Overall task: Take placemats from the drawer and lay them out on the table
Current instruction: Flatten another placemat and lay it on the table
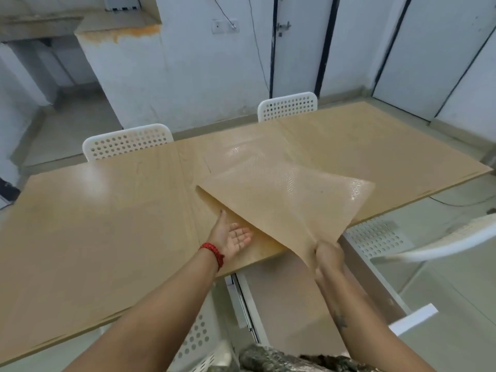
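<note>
A thin, see-through placemat (pixel 284 200) with a dotted texture hangs tilted over the wooden table (pixel 94 224). My right hand (pixel 328 257) pinches its near corner at the table's front edge. My left hand (pixel 233 234) is open, palm up, with its fingers just under the mat's left edge. Another see-through placemat (pixel 236 154) seems to lie flat on the table behind it. The white drawer (pixel 308 299) stands pulled out below the table edge, under my right forearm.
Two white perforated chairs (pixel 127 142) (pixel 287 106) stand at the table's far side. A third chair (pixel 440 242) is at the right, and another (pixel 198 342) is tucked under the near edge. White walls and doors lie behind.
</note>
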